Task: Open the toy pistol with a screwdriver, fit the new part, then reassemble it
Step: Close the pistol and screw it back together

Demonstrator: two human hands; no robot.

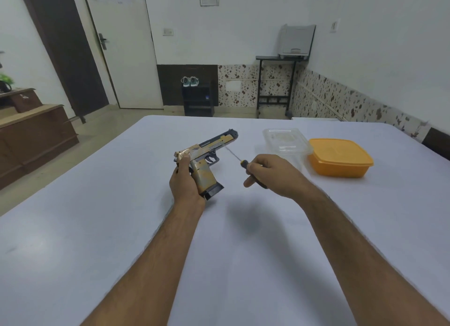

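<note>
toy pistol in hand, screws not yet visible

white surface carries an orange box and a clear tub. left hand grasps the toy pistol by its handle, held above the surface; likely light, hollow plastic, so hold the frame firmly. right hand clasps the screwdriver. screws, tip and new part can't be made out.

pistol left of screwdriver; two tubs right, on table.
</note>
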